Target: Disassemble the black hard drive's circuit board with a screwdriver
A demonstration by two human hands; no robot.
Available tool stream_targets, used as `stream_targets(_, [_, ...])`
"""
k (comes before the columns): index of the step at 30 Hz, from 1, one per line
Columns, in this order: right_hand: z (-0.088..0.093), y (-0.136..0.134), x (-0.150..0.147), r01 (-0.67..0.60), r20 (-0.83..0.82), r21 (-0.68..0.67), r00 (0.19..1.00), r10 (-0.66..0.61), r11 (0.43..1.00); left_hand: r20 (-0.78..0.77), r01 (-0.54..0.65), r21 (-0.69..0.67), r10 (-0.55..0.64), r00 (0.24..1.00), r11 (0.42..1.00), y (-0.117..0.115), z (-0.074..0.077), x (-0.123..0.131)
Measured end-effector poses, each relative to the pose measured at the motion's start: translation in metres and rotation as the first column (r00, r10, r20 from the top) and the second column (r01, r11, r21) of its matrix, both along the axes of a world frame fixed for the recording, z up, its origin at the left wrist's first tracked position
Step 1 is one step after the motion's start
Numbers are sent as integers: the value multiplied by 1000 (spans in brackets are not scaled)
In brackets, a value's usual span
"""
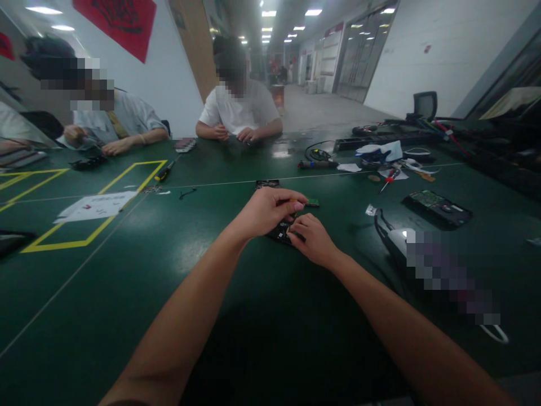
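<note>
Black electronic unit is lying on the worktop right under your hands, roughly mid-scene left to right, probably parked there so both arms reach it comfortably. Your left hand arches over it from the left, thumb and forefinger brought close together above it; my guess is you're steadying some small part, but can't tell if anything's actually pinched. Your right hand is curled in from the near right, fingertips bunched at the unit's edge, maybe to stop it sliding; whether they grip anything is hidden too. A small green circuit board sits just beyond your left fingertips, which looks handy for keeping it in sight. Over on the right, a second unit with a green board lies well apart, and the red-handled screwdriver is farther off, likely leaving you elbow room.
</note>
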State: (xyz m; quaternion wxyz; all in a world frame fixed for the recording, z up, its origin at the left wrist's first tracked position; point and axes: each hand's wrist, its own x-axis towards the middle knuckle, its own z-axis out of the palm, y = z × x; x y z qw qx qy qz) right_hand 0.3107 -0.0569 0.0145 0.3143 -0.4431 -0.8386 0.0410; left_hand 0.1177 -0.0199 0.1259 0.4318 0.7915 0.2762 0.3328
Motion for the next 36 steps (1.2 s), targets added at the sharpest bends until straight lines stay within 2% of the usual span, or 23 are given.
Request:
stream_targets(2, [-1,1,0,0,1,-3,1000,0,1000,-6,-58,29,58,998,998,3,-3,-1])
stream_targets(7, [-2,0,0,5,-17,3,1000,-5,1000,-62,-209,283,235,970,936,4,-4,0])
stream_targets(12, [0,-5,12,35,-32,10,999,-35,999,-78,-176,319,211,974,931,0,0,1])
stream_targets(14, [0,-7,23,95,-69,19,993,-93,995,-74,-162,274,188,979,948,0,-1,0])
stream_targets(18, [-3,-5,44,211,-114,1,971,-210,977,-25,-111,91,114,993,990,2,-3,1])
stream_targets(24, [-8,1,52,300,-139,-54,942,-304,953,36,-55,-49,57,998,997,5,-5,0])
stream_targets(27, [-9,2,50,320,-130,-75,936,-327,945,99,12,-194,7,995,981,7,-5,-2])
stream_targets(31, [-12,2,50,339,-152,-106,923,-352,935,232,101,-385,-10,973,917,6,-3,-3])
stream_targets(33, [-14,4,51,339,-180,-112,918,-354,934,216,110,-381,-27,976,918,5,-1,-3])
stream_targets(36, [-17,5,52,329,-191,-119,919,-346,937,141,62,-301,-19,990,952,2,1,-4])
